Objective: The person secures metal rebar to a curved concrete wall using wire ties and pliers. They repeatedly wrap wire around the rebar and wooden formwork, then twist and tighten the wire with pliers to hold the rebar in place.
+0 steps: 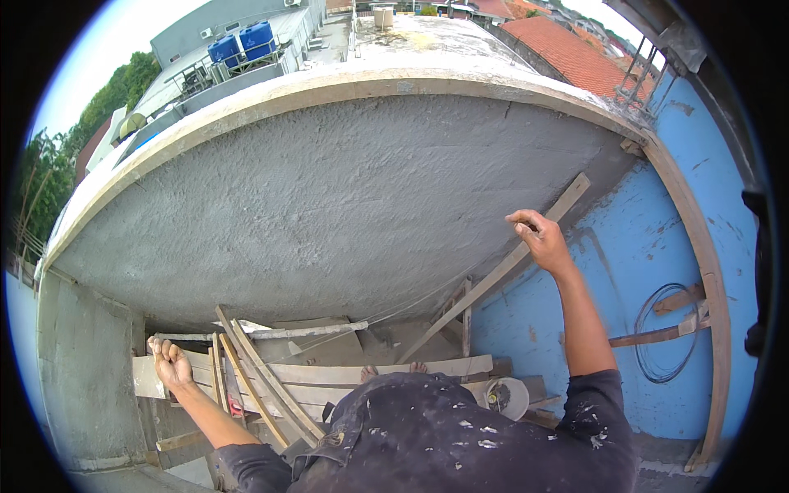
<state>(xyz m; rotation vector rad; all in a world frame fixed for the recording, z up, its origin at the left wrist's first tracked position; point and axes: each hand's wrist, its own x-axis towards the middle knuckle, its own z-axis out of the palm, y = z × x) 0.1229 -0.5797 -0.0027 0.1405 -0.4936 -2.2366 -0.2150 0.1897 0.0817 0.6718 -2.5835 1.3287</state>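
Note:
Out to the left, my left hand [170,364] is raised with its fingers curled closed, over the ends of some planks. Whatever it may grip is too small to make out. My right hand [540,240] is lifted higher, in front of the grey plastered wall [312,197], with thumb and fingers drawn together in a pinch. Behind it leans a long wooden batten [493,263], set diagonally. A thin pale line, like a string [411,300], slants from near my right hand down to the left. I cannot tell whether either hand holds it.
My bare feet [394,371] stand on scaffold planks [312,374]. Loose wooden strips [267,378] lie to the left, and a bucket [507,398] stands at the right. A blue wall [608,287] with a wire coil [649,361] closes the right side. Rooftops lie beyond the wall's top edge [394,80].

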